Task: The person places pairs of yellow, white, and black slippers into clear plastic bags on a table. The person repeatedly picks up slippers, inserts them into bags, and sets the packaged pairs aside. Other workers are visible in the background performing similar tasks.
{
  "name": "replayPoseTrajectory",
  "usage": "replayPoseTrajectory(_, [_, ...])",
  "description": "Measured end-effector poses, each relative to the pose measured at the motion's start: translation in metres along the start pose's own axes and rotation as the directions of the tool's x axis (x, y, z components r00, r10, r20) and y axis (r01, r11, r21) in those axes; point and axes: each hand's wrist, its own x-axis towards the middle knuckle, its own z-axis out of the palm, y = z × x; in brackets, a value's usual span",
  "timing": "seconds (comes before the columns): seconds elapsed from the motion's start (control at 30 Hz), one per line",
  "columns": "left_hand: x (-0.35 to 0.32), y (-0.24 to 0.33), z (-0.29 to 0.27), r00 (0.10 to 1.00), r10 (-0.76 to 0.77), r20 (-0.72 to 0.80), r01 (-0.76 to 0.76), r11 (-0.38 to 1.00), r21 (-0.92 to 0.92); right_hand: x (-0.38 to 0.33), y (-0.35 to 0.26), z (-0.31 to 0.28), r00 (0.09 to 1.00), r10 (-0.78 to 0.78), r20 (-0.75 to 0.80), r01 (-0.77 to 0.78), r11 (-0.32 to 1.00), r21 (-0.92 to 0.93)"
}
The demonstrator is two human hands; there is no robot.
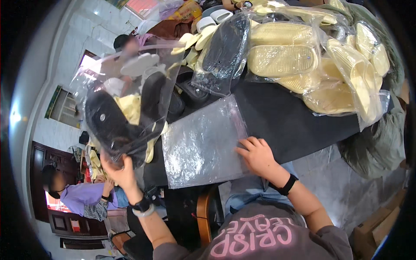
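Note:
My left hand (119, 170) grips the lower end of a clear plastic bag (125, 93) that holds black slippers and is lifted off the table at the left. My right hand (258, 155) lies flat, fingers spread, on the right edge of a stack of empty clear plastic bags (201, 143) resting on the black table (294, 119). Both wrists wear bands.
Bagged pale yellow slippers (284, 54) and a bagged black pair (225, 50) pile up at the table's far side. A seated person in a purple top (82, 195) is at the lower left. A wooden chair (203, 216) stands under the table edge.

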Motion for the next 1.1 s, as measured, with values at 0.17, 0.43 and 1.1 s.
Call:
replayPoseTrajectory(0.17, [-0.015,-0.008,-0.082,0.967,-0.19,0.171,0.209,0.972,-0.103,0.007,0.005,-0.006,0.999,-0.016,0.039,0.014,0.999,0.044])
replayPoseTrajectory(0.43, [0.008,-0.034,-0.021,0.32,-0.293,0.901,0.589,0.806,0.053,0.004,0.008,-0.004,0.995,-0.008,0.097,0.008,1.0,0.008])
replayPoseTrajectory(1.1, [-0.053,-0.093,0.069,0.779,-0.02,0.627,-0.186,0.947,0.261,0.003,0.012,-0.007,0.99,0.088,0.109,-0.103,0.985,0.14])
